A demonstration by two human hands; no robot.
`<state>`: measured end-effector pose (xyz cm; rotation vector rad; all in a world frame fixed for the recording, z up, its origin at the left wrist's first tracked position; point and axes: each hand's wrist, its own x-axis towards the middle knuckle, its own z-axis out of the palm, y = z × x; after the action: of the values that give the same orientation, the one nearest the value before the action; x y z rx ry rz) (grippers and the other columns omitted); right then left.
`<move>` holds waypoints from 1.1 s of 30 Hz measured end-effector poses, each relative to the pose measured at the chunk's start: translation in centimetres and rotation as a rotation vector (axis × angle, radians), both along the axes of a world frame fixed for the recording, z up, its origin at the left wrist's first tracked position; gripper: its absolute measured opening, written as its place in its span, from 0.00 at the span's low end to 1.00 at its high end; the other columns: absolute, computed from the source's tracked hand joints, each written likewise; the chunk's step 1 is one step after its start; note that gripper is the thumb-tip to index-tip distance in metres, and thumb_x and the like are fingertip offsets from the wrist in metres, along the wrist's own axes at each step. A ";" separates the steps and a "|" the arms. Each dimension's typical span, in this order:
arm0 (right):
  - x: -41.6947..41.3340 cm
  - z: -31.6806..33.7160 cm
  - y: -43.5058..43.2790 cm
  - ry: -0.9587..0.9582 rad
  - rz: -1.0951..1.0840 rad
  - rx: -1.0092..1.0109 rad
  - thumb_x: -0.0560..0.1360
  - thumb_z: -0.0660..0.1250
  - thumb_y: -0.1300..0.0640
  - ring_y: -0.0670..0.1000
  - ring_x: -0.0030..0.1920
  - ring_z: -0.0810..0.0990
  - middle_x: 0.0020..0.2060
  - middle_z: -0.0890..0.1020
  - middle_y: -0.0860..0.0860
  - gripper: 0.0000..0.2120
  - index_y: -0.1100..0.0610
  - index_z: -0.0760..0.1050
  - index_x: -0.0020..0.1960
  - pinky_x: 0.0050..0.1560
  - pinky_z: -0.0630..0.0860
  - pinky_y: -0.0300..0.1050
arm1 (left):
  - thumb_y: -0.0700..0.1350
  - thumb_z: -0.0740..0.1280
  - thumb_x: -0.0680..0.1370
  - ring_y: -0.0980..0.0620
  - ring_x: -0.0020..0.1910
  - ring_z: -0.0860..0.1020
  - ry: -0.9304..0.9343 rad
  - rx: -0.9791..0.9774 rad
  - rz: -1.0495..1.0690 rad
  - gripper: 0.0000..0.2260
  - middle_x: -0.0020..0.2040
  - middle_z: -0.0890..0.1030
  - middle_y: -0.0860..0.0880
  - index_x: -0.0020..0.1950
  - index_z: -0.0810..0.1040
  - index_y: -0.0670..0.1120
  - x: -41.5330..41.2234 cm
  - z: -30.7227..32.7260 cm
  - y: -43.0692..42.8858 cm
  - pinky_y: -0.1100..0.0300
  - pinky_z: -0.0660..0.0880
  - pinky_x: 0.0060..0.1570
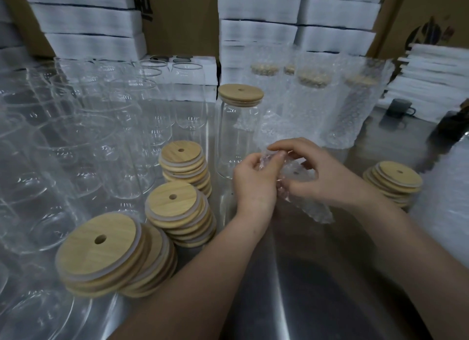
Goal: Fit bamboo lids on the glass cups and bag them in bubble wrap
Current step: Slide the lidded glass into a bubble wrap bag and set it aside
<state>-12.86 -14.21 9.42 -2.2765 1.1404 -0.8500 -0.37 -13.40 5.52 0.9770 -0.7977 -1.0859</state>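
Steel worktop (304, 276) runs out in front of me, backed by white foam boxes (88, 22) and brown cartons (177, 22), all blurred; the print on the cartons is cut off at the top edge.

Both hands meet over a bubble bag (307, 205) just above the worktop. My left hand (253, 185) pinches the bag's upper edge between thumb and fingers. My right hand (322, 177) curls over the same edge from the other side, fingertips nipping the wrap, and hides most of the bag's middle. A small dark spot shows through the wrap under my right fingers; I cannot tell what it is. The bag's lower end sticks out below my right wrist.

Just behind my left hand stands a cup (236, 141) with its lid (241, 92) on, its base partly hidden by my knuckles. Behind my right hand, bagged cups (312, 106) stand in a row, their lids only vague tan patches through the wrap.

To the left, bare glasses (76, 136) crowd together, hard to tell apart. Three lid stacks (177, 210) lean between them and my left arm; a fourth sits beyond my right wrist. A dark mug (401, 108) sits far right.
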 end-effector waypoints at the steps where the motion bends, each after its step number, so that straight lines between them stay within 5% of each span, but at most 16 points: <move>1: -0.1 0.0 0.0 0.009 0.008 0.016 0.69 0.75 0.60 0.45 0.60 0.76 0.57 0.77 0.43 0.26 0.41 0.73 0.62 0.59 0.72 0.39 | 0.42 0.73 0.75 0.50 0.31 0.75 -0.001 -0.003 -0.008 0.08 0.30 0.77 0.47 0.39 0.78 0.40 0.0 0.0 0.1 0.55 0.72 0.33; 5: -0.1 0.2 0.0 -0.019 -0.014 0.047 0.66 0.69 0.60 0.38 0.60 0.75 0.59 0.76 0.39 0.29 0.42 0.72 0.65 0.56 0.72 0.32 | 0.41 0.75 0.73 0.50 0.34 0.79 -0.006 -0.041 -0.092 0.10 0.38 0.82 0.40 0.48 0.79 0.35 0.0 0.2 0.6 0.56 0.75 0.35; 8: -0.1 -0.2 -0.3 -0.099 -0.073 0.029 0.71 0.65 0.72 0.31 0.57 0.74 0.59 0.77 0.41 0.28 0.47 0.73 0.64 0.55 0.70 0.27 | 0.37 0.74 0.73 0.49 0.38 0.79 -0.051 -0.045 -0.162 0.09 0.42 0.82 0.40 0.51 0.78 0.38 0.0 0.4 0.8 0.57 0.75 0.38; 11: 0.0 -0.7 -0.6 -0.160 -0.121 0.041 0.74 0.63 0.74 0.38 0.59 0.76 0.57 0.79 0.45 0.25 0.51 0.75 0.63 0.58 0.70 0.28 | 0.34 0.73 0.73 0.48 0.39 0.77 -0.079 -0.034 -0.158 0.10 0.42 0.80 0.41 0.53 0.78 0.39 0.1 0.3 0.5 0.54 0.74 0.41; 15: -0.1 -0.8 -0.9 -0.227 -0.193 0.060 0.77 0.63 0.71 0.31 0.41 0.78 0.51 0.82 0.46 0.19 0.53 0.79 0.61 0.47 0.71 0.24 | 0.35 0.73 0.73 0.48 0.36 0.71 -0.148 -0.026 -0.102 0.13 0.37 0.73 0.42 0.56 0.77 0.38 0.0 0.1 0.1 0.52 0.70 0.39; 19: 0.2 -0.9 -1.3 -0.312 -0.254 0.036 0.79 0.62 0.67 0.36 0.41 0.79 0.49 0.83 0.45 0.15 0.49 0.81 0.54 0.46 0.73 0.27 | 0.32 0.68 0.69 0.52 0.29 0.69 -0.321 -0.055 0.009 0.08 0.28 0.72 0.52 0.43 0.79 0.44 -0.3 -0.1 0.4 0.56 0.70 0.32; 23: 0.2 -0.7 -1.6 -0.372 -0.401 -0.127 0.79 0.65 0.61 0.44 0.38 0.78 0.44 0.83 0.40 0.09 0.50 0.82 0.48 0.42 0.73 0.39 | 0.44 0.65 0.66 0.51 0.29 0.72 -0.500 -0.033 0.091 0.04 0.27 0.74 0.54 0.38 0.77 0.47 0.1 -0.3 0.7 0.57 0.71 0.33; 26: 0.1 -0.5 -1.8 -0.303 -0.473 -0.274 0.78 0.68 0.58 0.38 0.33 0.74 0.40 0.82 0.40 0.06 0.53 0.84 0.49 0.39 0.68 0.34 | 0.50 0.62 0.66 0.51 0.30 0.69 -0.547 -0.065 0.114 0.07 0.27 0.70 0.53 0.31 0.69 0.49 -0.1 0.1 1.1 0.56 0.68 0.34; 29: 0.3 -0.1 -1.6 -0.231 -0.454 -0.357 0.77 0.69 0.60 0.34 0.35 0.75 0.41 0.82 0.44 0.05 0.56 0.85 0.48 0.39 0.67 0.30 | 0.57 0.66 0.68 0.45 0.34 0.77 -0.479 -0.035 0.116 0.11 0.34 0.76 0.50 0.42 0.70 0.51 -0.4 0.5 1.4 0.46 0.78 0.39; 33: 0.6 0.6 -1.6 -0.135 -0.450 -0.460 0.77 0.69 0.61 0.30 0.37 0.74 0.43 0.84 0.48 0.06 0.60 0.84 0.48 0.40 0.66 0.25 | 0.47 0.66 0.70 0.40 0.38 0.81 -0.558 0.002 0.127 0.15 0.38 0.80 0.48 0.55 0.69 0.57 -0.1 0.1 1.4 0.43 0.80 0.41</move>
<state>-12.30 -15.77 10.04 -2.2837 1.5503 -1.5528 -0.46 -12.02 5.64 1.3377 -1.1644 -0.7054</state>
